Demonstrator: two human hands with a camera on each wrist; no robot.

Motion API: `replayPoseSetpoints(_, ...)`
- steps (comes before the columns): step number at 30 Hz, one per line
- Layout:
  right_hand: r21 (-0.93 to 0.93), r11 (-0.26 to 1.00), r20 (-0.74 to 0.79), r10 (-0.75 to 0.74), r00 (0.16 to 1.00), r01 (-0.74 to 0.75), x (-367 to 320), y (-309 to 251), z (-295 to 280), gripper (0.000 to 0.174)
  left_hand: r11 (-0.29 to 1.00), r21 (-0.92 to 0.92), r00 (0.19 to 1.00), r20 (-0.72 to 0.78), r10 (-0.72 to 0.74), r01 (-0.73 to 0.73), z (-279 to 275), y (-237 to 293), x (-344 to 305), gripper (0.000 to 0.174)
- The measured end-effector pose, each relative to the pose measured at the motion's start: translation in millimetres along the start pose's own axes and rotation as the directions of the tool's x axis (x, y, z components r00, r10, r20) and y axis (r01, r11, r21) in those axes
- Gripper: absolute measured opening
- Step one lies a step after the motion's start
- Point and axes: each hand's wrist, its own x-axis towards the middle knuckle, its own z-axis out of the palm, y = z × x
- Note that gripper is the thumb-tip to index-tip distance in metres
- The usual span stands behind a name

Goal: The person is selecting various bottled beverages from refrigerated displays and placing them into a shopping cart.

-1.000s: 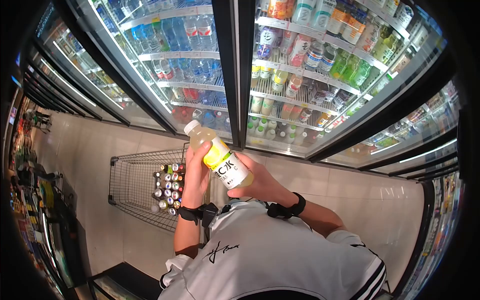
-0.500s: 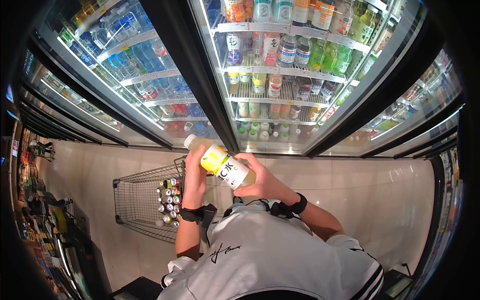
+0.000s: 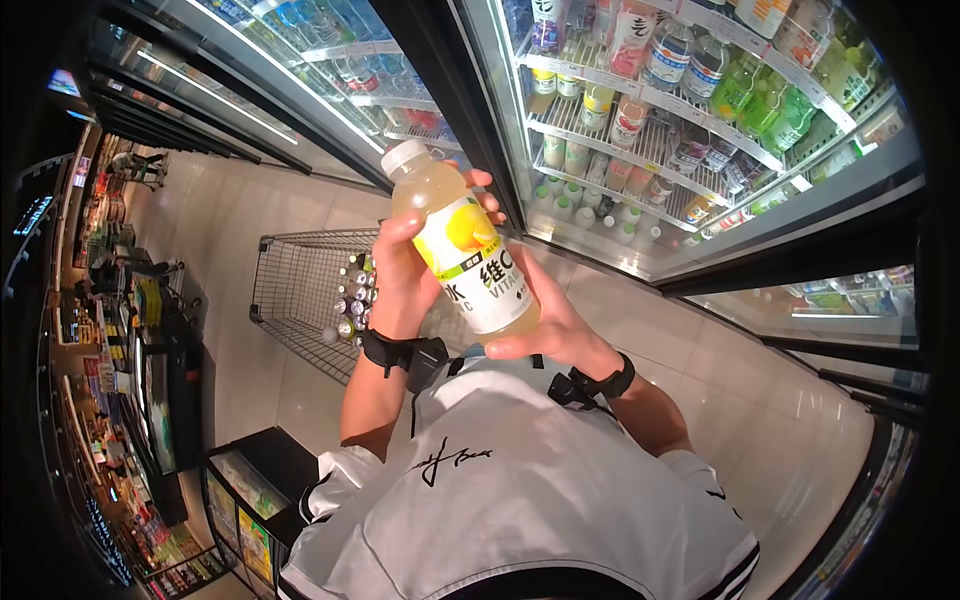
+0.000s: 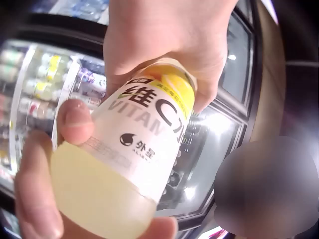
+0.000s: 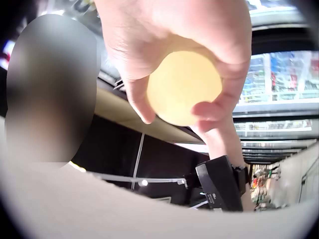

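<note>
A bottle of pale yellow drink (image 3: 462, 240) with a white cap and a lemon label is held tilted in front of the chest, cap toward the upper left. The left hand (image 3: 405, 270) grips its upper part, thumb on the near side and fingertips showing behind. Round the lower end curls the right hand (image 3: 555, 315), its thumb near the base. In the left wrist view the label of the bottle (image 4: 144, 114) faces the camera, with fingers at both ends. The right wrist view shows the round yellowish base (image 5: 184, 88) within the curled right hand (image 5: 174, 30).
A wire shopping cart (image 3: 300, 290) with several bottles or cans (image 3: 352, 300) stands at the left. Glass-door coolers with shelves of drinks (image 3: 670, 55) run across the front and right. A black-framed display stand (image 3: 265, 470) is at the lower left, on a tiled floor (image 3: 225, 210).
The bottle and both hands have come up nearer the head camera, and the bottle's label has turned somewhat. The head view has swung, showing more of the aisle at left.
</note>
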Motion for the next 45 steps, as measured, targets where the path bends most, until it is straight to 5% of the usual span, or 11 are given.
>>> replayPoseSetpoints(2, -0.368, 0.909, -0.143, -0.263, 0.954, 0.195, -5, 2, -1, 0.105, 0.93, 0.368, 0.994, -0.094, 0.053, -0.015, 14, 1, -8, 0.061)
replayPoseSetpoints(5, -0.686, 0.708, -0.155, -0.367, 0.917, 0.168, -11, -16, 1, 0.098, 0.897, 0.442, 0.963, -0.254, 0.092, 0.03, 18, -12, -12, 0.059)
replayPoseSetpoints(9, -0.389, 0.884, -0.043, -0.297, 0.954, 0.258, -17, -12, -9, 0.106, 0.945, 0.327, 0.966, -0.253, 0.063, 0.024, 20, -18, -13, 0.066)
replayPoseSetpoints(13, -0.062, 0.975, -0.05, -0.217, 0.975, 0.214, -19, -4, -11, 0.108, 0.997, -0.064, 0.998, 0.045, 0.041, -0.038, 26, -24, -6, 0.082)
replayPoseSetpoints(16, -0.23, 0.928, -0.115, -0.326, 0.938, 0.294, -25, -5, -10, 0.11, 0.997, 0.025, 0.998, -0.003, 0.07, -0.07, 40, -25, -8, 0.073)
replayPoseSetpoints(18, -0.595, 0.757, -0.173, -0.447, 0.877, 0.268, -33, -13, -4, 0.107, 0.878, 0.478, 0.991, -0.105, 0.078, -0.018, 38, -21, -9, 0.082)
replayPoseSetpoints(19, -0.596, 0.757, -0.177, -0.45, 0.875, 0.268, -34, -13, -6, 0.107, 0.878, 0.478, 0.992, -0.102, 0.074, -0.016, 40, -23, -9, 0.082)
replayPoseSetpoints(21, -0.827, 0.484, -0.121, -0.649, 0.751, 0.285, -36, -12, -12, 0.103, 0.816, 0.577, 0.975, -0.193, 0.107, 0.025, 47, -26, -11, 0.08)
replayPoseSetpoints(28, -0.86, 0.43, -0.114, -0.689, 0.716, 0.276, -50, -3, -14, 0.106, 0.918, 0.395, 0.989, -0.12, 0.082, -0.028, 48, -29, -17, 0.076)
replayPoseSetpoints(33, -0.603, 0.66, -0.099, -0.618, 0.78, 0.447, -54, -8, -15, 0.108, 0.973, 0.233, 1.0, -0.002, 0.002, -0.002, 43, -29, -15, 0.092)
replayPoseSetpoints(45, -0.726, 0.546, -0.112, -0.694, 0.711, 0.418, -51, -3, -11, 0.1, 0.976, 0.217, 0.996, 0.083, -0.032, 0.013, 37, -26, -10, 0.076)
